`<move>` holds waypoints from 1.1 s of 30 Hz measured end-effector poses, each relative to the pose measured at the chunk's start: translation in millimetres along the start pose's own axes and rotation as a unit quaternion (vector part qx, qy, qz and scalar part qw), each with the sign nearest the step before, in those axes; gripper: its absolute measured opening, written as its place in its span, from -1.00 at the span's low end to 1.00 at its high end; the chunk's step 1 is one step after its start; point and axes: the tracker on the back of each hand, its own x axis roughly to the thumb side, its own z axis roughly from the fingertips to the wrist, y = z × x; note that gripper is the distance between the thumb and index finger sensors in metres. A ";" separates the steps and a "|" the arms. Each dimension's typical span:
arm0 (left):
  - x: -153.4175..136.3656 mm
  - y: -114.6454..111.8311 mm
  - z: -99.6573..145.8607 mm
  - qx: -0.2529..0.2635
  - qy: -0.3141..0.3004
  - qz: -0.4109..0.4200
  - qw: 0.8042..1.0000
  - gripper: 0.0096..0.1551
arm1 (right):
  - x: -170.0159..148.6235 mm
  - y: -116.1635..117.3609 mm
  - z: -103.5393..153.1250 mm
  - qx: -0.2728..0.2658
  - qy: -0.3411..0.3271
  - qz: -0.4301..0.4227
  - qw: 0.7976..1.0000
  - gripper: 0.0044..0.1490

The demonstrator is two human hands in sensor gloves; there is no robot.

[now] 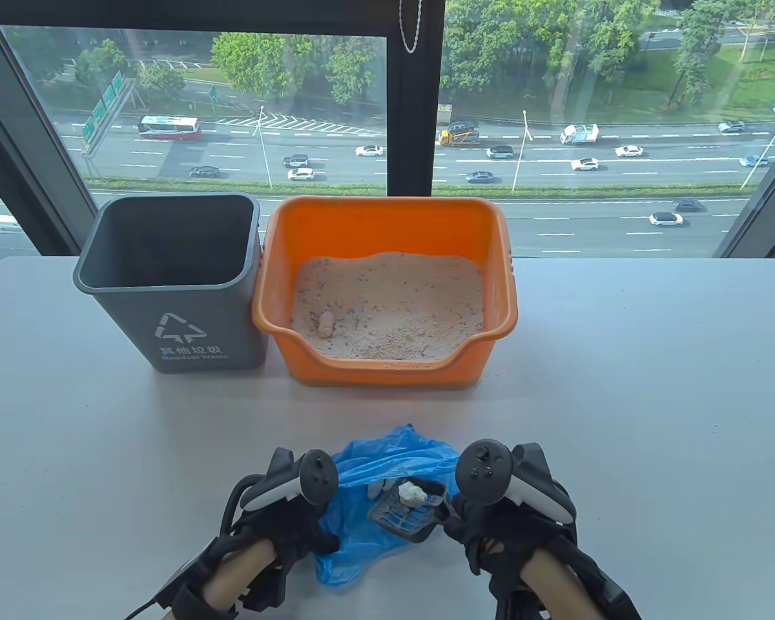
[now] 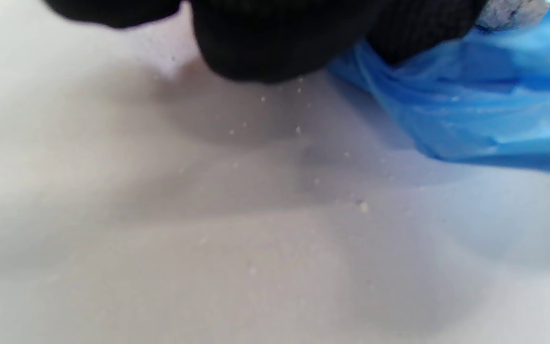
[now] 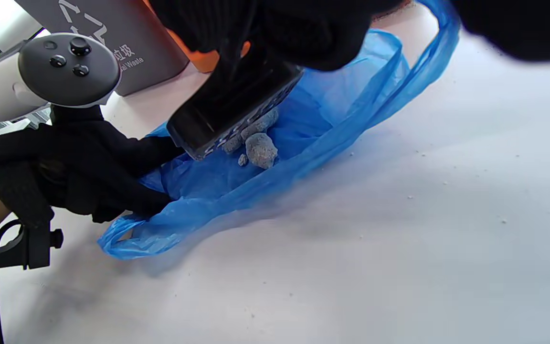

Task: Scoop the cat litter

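At the frame's lower centre, the right hand (image 1: 491, 516) grips the slotted litter scoop (image 1: 408, 513), clump (image 1: 412, 494) aboard, over the blue plastic bag (image 1: 368, 510) the left hand (image 1: 284, 523) pinches open. Tip slowly, well inside the mouth; another clump (image 1: 325, 323) waits in the orange litter box (image 1: 387, 290).

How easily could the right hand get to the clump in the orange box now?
Probably not at once: the right hand holds the scoop over the blue bag. The clump lies uncovered in the orange box, beyond the bag.
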 end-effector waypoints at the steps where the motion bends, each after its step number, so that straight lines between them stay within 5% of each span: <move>1: 0.0 0.0 -0.1 0.000 0.000 0.000 1.000 0.12 | 4.3 -2.5 -5.6 -0.002 0.002 0.008 1.000 -0.21; 7: 0.0 -0.1 -0.1 0.001 -0.001 -0.002 1.000 0.12 | 36.8 -20.4 -44.0 -0.005 0.036 0.071 0.997 -0.21; 13: 0.0 -0.2 0.0 0.002 -0.001 -0.003 1.000 0.12 | 47.7 -37.2 -51.5 -0.030 0.042 0.103 0.993 -0.25; 27: 0.1 -0.9 0.5 0.002 0.001 -0.002 1.000 0.12 | 24.3 -59.7 -12.6 -0.067 0.042 0.083 0.993 -0.27; 33: 0.2 -0.7 0.2 0.001 0.002 -0.001 1.000 0.12 | 24.8 -71.6 16.3 -0.059 -0.009 0.043 0.997 -0.28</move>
